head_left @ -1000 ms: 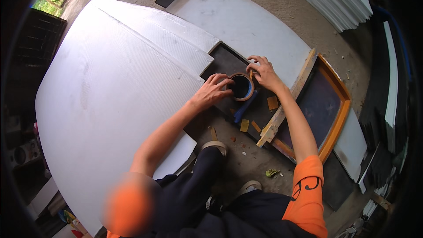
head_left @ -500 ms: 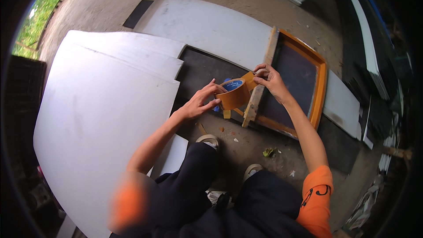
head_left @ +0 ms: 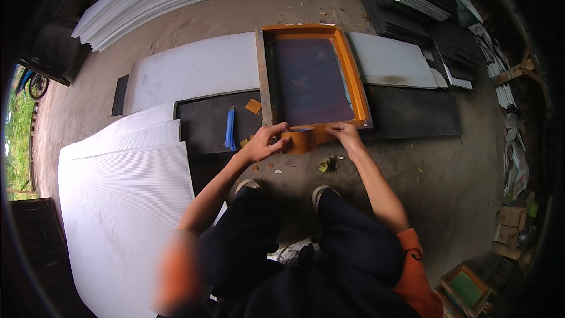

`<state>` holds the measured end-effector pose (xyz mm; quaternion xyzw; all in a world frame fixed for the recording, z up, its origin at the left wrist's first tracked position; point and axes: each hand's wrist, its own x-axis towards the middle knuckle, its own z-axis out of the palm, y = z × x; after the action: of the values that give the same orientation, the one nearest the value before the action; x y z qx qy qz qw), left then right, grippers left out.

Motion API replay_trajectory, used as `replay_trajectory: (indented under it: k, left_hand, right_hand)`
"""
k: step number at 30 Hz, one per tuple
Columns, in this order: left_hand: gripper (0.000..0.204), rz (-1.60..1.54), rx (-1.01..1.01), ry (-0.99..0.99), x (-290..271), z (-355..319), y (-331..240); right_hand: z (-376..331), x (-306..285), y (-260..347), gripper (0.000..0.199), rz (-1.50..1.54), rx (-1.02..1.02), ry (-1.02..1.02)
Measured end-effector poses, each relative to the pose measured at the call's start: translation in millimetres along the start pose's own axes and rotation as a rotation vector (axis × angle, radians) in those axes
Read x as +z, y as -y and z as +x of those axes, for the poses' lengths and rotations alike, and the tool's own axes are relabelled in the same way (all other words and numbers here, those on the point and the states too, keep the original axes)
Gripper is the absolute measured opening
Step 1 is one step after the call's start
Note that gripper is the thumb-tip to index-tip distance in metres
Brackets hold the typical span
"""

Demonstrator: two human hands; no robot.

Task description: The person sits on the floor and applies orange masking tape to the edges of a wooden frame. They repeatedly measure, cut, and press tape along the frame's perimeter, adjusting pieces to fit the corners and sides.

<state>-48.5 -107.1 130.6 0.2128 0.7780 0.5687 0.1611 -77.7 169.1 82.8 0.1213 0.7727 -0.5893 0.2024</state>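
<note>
The tape roll (head_left: pixel 298 141) was found in front of the near rail of the orange frame (head_left: pixel 348 70), above the floor (head_left: pixel 406 185). The left hand (head_left: pixel 263 143) gripped the roll at its left side, thumb and fingers bent around it. The right hand (head_left: pixel 347 134) pinched the free end of the tape strip (head_left: pixel 321 135) between thumb and fingertips. Whether the strip touched the rail could not be told.

Risks, in the inspector's judgement: uneven pull between the hands could twist or crease the strip; slack could let the adhesive fold onto itself; a loosened left grip could drop the roll among the litter, such as the green scrap (head_left: pixel 324 165), and foul its edge.

Orientation: the strip led off the roll toward the person's right, its long axis running left to right, roughly parallel to the near rail. The roll's outer band faced the person; its core axis appeared roughly upright.
</note>
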Motion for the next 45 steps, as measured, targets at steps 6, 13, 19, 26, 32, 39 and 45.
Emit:
replay_trajectory:
  k: [6, 13, 19, 26, 32, 39, 45]
  left_hand:
    - [0.041, 0.126, -0.231, -0.335, -38, -28, 48]
    - [0.041, -0.002, -0.303, -0.497, -94, -38, 61]
    - [0.042, 0.062, -0.274, -0.519, -114, -9, 34]
    - [0.041, 0.23, -0.327, -0.41, -98, -43, 62]
    - [0.042, 0.192, -0.441, -0.374, -83, -63, 78]
    - [0.039, 0.083, -0.397, -0.432, -88, -61, 72]
    - [0.039, 0.163, -0.378, -0.43, -97, -67, 81]
  right_hand:
    - [28, -100, -42, 0.018, -0.03, -0.142, -0.413]
    - [53, -123, -60, 0.012, 0.088, -0.258, -0.502]
    - [76, -135, -7, 0.012, 0.059, -0.253, -0.512]
    - [36, -101, -55, 0.054, 0.039, -0.16, -0.487]
    - [35, -94, -96, 0.062, -0.067, -0.166, -0.607]
    - [44, -88, -83, 0.051, -0.167, -0.256, -0.635]
    - [54, -78, -82, 0.051, -0.224, -0.168, -0.654]
